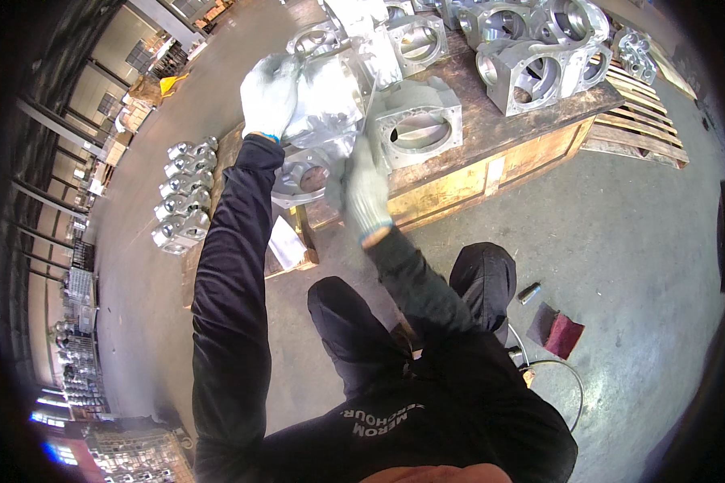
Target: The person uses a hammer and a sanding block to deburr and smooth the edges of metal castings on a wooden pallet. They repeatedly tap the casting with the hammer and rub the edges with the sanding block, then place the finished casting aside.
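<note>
My left hand [270,95], in a white knit glove, grips the upper left side of a shiny aluminium casting [325,97]. The casting sits tilted at the near left corner of the workbench, above another casting with a round bore [302,175]. My right hand [364,189], also gloved and smeared by motion, is closed at the near right side of the held casting. A thin rod-like tool [370,103] runs up from it along the casting's edge; its kind cannot be made out. Just right stands a square-flanged casting [417,129] with a large round opening.
More castings [532,76] crowd the wooden bench [459,177]. A slatted pallet [636,121] lies beyond its right end. Stacked castings [187,193] stand at left. On the floor lie a small cylinder [529,293], a dark red cloth [564,335] and a hose [576,378].
</note>
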The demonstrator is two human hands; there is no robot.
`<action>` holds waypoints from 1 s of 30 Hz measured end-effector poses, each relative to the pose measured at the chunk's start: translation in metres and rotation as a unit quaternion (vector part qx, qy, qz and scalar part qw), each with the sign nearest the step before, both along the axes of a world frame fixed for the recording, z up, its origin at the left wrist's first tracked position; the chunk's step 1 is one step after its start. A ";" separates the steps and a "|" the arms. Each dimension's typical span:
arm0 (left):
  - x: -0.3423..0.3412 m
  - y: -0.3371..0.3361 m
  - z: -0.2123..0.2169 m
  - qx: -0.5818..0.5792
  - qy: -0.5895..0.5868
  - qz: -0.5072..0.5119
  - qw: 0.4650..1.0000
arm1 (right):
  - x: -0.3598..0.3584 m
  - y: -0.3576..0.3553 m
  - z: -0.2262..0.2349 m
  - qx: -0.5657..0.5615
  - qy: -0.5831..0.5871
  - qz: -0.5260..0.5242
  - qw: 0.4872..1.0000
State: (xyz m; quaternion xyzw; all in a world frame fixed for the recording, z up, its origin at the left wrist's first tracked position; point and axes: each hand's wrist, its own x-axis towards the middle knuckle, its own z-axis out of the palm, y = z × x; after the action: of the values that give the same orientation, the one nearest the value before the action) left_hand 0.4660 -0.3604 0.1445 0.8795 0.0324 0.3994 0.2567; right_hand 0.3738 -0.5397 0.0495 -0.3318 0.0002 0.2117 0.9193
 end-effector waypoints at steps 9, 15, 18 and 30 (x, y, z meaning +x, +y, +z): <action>-0.004 -0.003 0.001 -0.027 0.007 -0.024 0.999 | -0.001 0.010 0.009 0.156 0.060 0.029 0.986; -0.005 -0.001 0.001 0.107 0.020 0.020 0.994 | 0.004 0.008 0.013 0.133 -0.023 -0.003 0.991; -0.006 -0.005 0.000 -0.030 0.021 -0.027 0.999 | 0.009 0.012 -0.001 0.061 -0.074 -0.052 0.994; -0.006 -0.007 0.003 -0.014 0.025 -0.005 1.000 | -0.002 -0.006 0.005 0.120 0.090 0.034 0.988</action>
State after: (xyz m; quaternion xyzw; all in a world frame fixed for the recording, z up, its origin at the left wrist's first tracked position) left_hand 0.4603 -0.3678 0.1478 0.8856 0.0405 0.3757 0.2701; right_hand 0.3719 -0.5453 0.0547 -0.1982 0.0465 0.2704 0.9410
